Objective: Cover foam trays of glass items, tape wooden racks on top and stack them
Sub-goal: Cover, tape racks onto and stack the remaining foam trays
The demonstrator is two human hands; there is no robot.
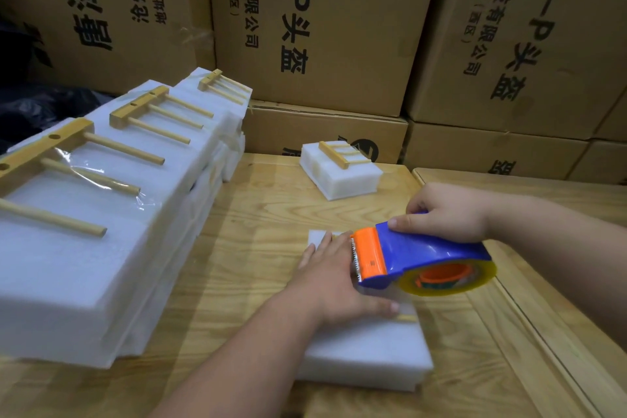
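A pale wooden desk (258,220) fronts stacked cartons. Nearest, the left hand (334,276) presses flat, fingers straight, on the foam tray (366,349), pinning a mostly hidden wooden rack. Just right of that grip, the right hand (448,212) wraps the tape dispenser (420,258). The foam is probably light, soft and easily dented, its glass fragile: lift by its sides. Left, finished trays (101,214) lie stacked.

Two forearms are showing from the lower edge and the right edge of the view — both bare, with no sleeve, cuff or glove reaching into sight. The left hand (334,276) and the right hand (448,212) are showing short, trimmed fingernails — no ring, watch or band is appearing on fingers or wrists.
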